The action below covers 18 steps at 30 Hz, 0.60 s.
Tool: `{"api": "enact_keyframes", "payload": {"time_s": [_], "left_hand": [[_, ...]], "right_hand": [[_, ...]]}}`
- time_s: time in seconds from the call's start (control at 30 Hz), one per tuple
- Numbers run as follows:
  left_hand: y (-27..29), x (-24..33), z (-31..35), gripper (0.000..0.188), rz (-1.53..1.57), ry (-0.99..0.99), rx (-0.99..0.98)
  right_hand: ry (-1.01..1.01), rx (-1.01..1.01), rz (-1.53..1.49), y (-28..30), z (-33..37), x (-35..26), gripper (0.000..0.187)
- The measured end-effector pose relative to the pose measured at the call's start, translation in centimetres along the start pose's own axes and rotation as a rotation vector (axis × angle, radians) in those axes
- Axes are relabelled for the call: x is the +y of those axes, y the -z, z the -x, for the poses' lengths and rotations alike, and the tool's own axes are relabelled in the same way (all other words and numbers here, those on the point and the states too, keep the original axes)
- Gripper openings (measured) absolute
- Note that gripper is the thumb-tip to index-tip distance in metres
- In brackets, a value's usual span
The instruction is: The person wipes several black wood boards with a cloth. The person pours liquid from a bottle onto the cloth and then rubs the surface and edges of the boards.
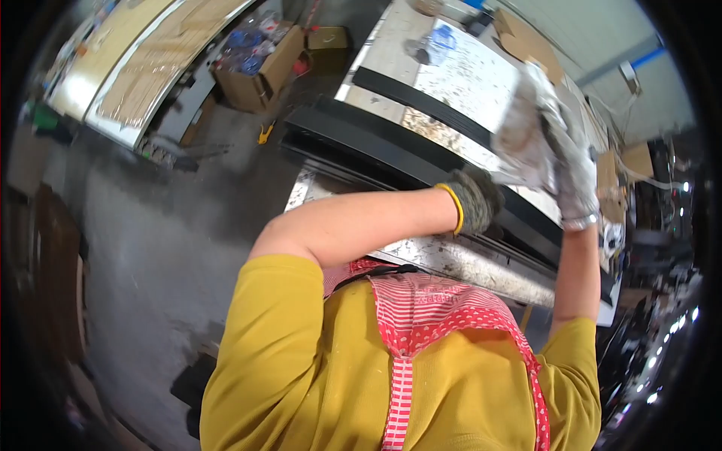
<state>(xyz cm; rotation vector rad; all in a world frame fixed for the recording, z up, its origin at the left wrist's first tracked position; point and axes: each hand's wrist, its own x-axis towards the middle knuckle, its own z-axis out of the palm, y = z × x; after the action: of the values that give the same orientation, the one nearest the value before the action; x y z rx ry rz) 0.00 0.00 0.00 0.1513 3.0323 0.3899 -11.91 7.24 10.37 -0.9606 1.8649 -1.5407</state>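
My right hand [575,177], in a whitish work glove, is raised over the right part of the worktable. It is closed on a dirty white rag [523,131], which hangs to the left of the fingers. My left hand [477,201], in a dark grey-green knit glove with a yellow cuff, is curled on a long black bar [368,139]. The fingers are partly hidden and blurred. More black bars lie under and beside it. A separate narrow black strip [421,101] crosses the table beyond them.
The white worktable [470,79] is speckled with dark debris. A clear plastic bottle [442,37] lies at its far side, near a cardboard piece [526,45]. To the left stand a cardboard box [252,83] of plastic bottles and another table [154,64]. Something yellow [265,134] lies on the floor.
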Motion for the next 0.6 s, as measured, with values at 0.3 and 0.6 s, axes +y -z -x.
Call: {"api": "enact_keyframes", "payload": {"time_s": [0.3, 0.6], "left_hand": [[1.6, 0.1, -1.8, 0.037, -0.045, -0.109, 0.007], [4.0, -5.1, 8.0, 0.036, -0.117, 0.115, 0.187]], "right_hand": [[0.122, 0.424, 0.221, 18.0, 12.7, 13.6, 0.030], [0.020, 0.647, -0.107, 22.0, 13.5, 13.6, 0.040]]}}
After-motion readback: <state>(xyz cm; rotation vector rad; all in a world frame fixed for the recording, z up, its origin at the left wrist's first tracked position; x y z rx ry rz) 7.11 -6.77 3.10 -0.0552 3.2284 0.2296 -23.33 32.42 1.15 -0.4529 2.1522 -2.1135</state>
